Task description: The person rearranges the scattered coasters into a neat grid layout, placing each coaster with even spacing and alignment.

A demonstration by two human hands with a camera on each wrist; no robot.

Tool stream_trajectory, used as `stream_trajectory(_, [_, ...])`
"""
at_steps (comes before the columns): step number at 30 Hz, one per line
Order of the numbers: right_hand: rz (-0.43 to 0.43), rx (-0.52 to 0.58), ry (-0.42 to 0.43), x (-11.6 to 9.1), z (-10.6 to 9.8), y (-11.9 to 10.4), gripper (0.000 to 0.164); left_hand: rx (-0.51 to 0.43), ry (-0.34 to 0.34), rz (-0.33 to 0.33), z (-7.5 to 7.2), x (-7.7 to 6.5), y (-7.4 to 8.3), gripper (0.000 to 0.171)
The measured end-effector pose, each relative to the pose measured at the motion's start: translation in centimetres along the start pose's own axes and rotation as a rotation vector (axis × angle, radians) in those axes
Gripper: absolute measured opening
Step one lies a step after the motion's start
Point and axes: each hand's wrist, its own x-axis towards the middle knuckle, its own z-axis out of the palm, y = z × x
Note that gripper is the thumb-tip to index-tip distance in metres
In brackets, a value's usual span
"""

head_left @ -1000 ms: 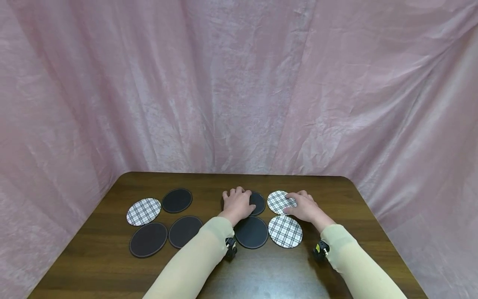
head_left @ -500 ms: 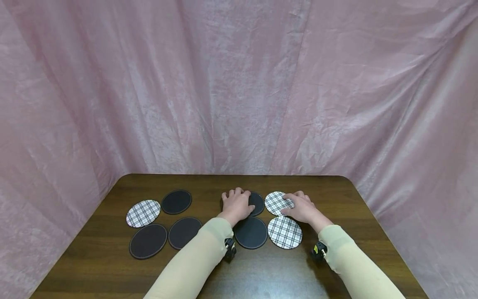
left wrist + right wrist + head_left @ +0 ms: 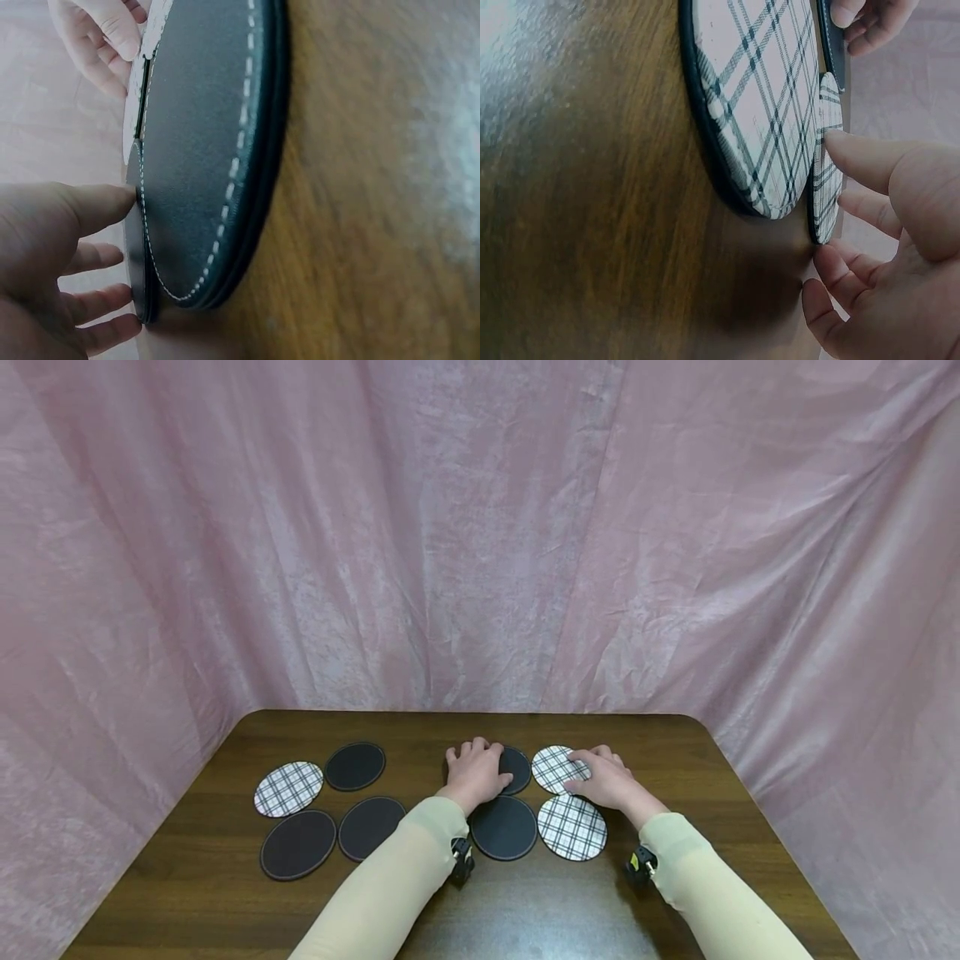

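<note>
Coasters (image 3: 297,845): flat on the tabletop (image 3: 525,910) in two groups, well apart; nothing fences them in, so a careless sweep could skew either group.
Left group (image 3: 355,766): three black faces and one plaid, untouched by the hands; the left sleeve (image 3: 382,897) crosses close to the inner front one, so a dragging forearm could shift it.
Right group (image 3: 572,827): black and plaid coasters packed rim to rim, front and back; pressing the back ones nearer could ride one rim over its neighbour.
Left hand (image 3: 474,774): grip spread but bent, thumb at the near edge of the back black coaster (image 3: 516,769), fingers round its outer rim; the palm hides much, so whether the dark sliver past the little finger belongs to it or to another cannot be told.
Right hand (image 3: 607,779): grip wide and light, thumb and fingers about the outer side of the back plaid coaster (image 3: 553,768); uneven pressure could swivel it.
Right thumb (image 3: 844,150): only its tip bears on the plaid; a lift from there could let the coaster tilt or slip.
</note>
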Motion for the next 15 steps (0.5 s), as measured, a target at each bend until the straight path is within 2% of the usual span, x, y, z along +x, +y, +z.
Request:
stream_trajectory(7, [0.006,0.002,0.043,-0.3,0.2,-0.2,0.06,-0.01,0.008,0.019,-0.4,-0.5,-0.3,0.058])
stream_trajectory(15, [-0.039,-0.052,0.103,-1.1,0.2,-1.2,0.067,-0.003,-0.008,0.028,-1.7,-1.4,-0.7,0.061])
